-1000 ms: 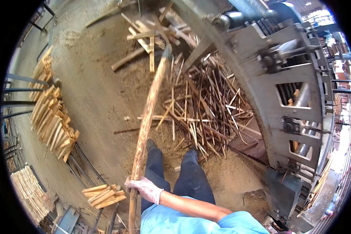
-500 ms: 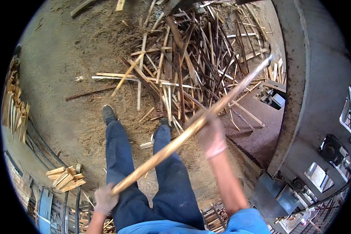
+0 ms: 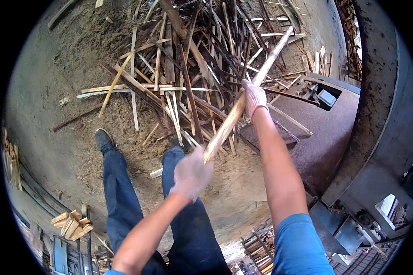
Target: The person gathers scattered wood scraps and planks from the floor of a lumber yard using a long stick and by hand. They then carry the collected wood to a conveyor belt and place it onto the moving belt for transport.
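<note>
I hold a long, pale strip of wood (image 3: 228,123) with both hands, slanting from near my legs up to the far right. My left hand (image 3: 192,174), in a whitish knit glove, is closed around its near end and slightly blurred. Farther along, my right hand (image 3: 254,97), in a similar glove with a pinkish cuff, grips it past the middle. The strip's far end lies over a tangled heap of wood strips (image 3: 170,59), some pale and some dark brown; from this view I cannot tell whether it touches them.
A metal machine bed (image 3: 323,133) with a square opening stands at the right, beside a large curved metal housing (image 3: 378,91). Short wood pieces (image 3: 72,224) are stacked at lower left. Sawdust and scraps cover the ground (image 3: 69,105) around my feet.
The wood strip has moved away from my body and now points more steeply forward. My left hand has come forward and right from beside my thigh; my right hand has reached farther out.
</note>
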The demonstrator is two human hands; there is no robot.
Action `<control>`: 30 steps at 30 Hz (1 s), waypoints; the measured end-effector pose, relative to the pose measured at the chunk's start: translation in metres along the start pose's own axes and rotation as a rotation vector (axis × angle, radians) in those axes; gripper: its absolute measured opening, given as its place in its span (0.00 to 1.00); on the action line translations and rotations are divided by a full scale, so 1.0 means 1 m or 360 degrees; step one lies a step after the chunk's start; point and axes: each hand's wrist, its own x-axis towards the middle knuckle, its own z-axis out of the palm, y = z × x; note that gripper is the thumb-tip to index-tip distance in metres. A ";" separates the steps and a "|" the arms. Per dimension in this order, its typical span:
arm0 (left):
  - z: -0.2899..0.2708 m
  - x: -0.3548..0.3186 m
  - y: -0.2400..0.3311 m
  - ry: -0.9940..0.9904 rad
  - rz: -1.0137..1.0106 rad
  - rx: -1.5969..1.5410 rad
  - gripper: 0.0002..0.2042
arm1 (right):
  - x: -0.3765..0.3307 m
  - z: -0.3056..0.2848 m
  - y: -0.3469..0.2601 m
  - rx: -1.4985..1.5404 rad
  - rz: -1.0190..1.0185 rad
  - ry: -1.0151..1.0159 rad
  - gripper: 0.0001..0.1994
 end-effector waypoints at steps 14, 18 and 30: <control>-0.198 -0.365 -0.115 -0.0489 -0.1278 0.0524 0.20 | -0.342 0.129 0.061 0.0963 0.0940 -0.0546 0.10; -0.208 -0.342 -0.180 0.0342 -0.0240 0.0574 0.11 | -0.307 0.153 0.073 0.0852 0.0967 -0.0682 0.09; -0.074 0.076 -0.012 0.0027 0.0545 0.0623 0.11 | 0.041 -0.024 -0.011 0.1447 0.0164 -0.0336 0.09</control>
